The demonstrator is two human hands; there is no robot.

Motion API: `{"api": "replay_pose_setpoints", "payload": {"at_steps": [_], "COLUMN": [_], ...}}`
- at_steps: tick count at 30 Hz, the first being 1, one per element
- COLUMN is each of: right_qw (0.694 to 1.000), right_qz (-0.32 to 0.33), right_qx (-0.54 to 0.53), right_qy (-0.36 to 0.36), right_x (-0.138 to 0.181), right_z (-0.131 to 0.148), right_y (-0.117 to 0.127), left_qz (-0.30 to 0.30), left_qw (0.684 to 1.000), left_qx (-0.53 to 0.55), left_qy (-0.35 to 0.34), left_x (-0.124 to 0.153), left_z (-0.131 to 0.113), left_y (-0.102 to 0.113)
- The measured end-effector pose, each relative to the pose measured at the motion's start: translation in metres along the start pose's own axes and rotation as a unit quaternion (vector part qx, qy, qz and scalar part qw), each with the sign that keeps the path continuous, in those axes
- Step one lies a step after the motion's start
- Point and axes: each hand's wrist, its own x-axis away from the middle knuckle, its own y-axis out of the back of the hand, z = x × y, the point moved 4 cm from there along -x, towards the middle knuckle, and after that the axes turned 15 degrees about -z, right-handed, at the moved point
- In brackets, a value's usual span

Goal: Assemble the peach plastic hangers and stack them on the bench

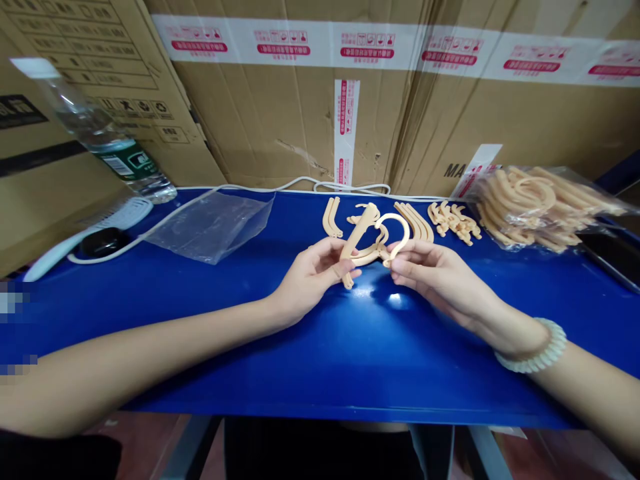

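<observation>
My left hand pinches a beige plastic hanger arm, which stands tilted above the blue table. Between the fingers of my right hand is the lower end of a beige curved hanger hook. The two pieces are close together, and I cannot tell whether they touch. Behind my hands lie more beige parts: a short stack of hanger arms, another row of arms and a small pile of hooks. Some curved pieces between my hands are partly hidden.
On the right sits a clear bag of beige parts, with a dark phone-like object beside it. At left are a plastic bag, a water bottle, a pale brush and a white cable. Cardboard boxes stand behind.
</observation>
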Motion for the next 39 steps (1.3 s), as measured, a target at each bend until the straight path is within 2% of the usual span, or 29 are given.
{"api": "replay_pose_setpoints", "payload": {"at_steps": [4,15,23,34,39], "right_qw": [0.999,0.996,0.996,0.996,0.997], "right_qz": [0.033,0.084,0.07,0.082,0.07], "right_qx": [0.022,-0.001,-0.003,0.006,0.009], "right_qy": [0.025,-0.04,-0.054,-0.018,0.01], "right_x": [0.004,0.009,0.01,0.008,0.01], "right_z": [0.001,0.001,-0.001,-0.003,-0.002], "right_y": [-0.005,-0.011,-0.011,-0.011,-0.014], "left_qz": [-0.014,-0.035,-0.012,0.014,0.026], "left_qw": [0.997,0.99,0.982,0.974,0.982], "left_qx": [-0.041,-0.088,-0.122,-0.149,-0.113], "left_qy": [-0.068,-0.104,-0.141,-0.17,-0.148], "left_x": [0.0,0.002,0.004,0.004,0.007], "left_z": [-0.005,-0.013,-0.017,-0.015,-0.014], "left_y": [0.001,0.003,0.001,0.002,-0.001]}}
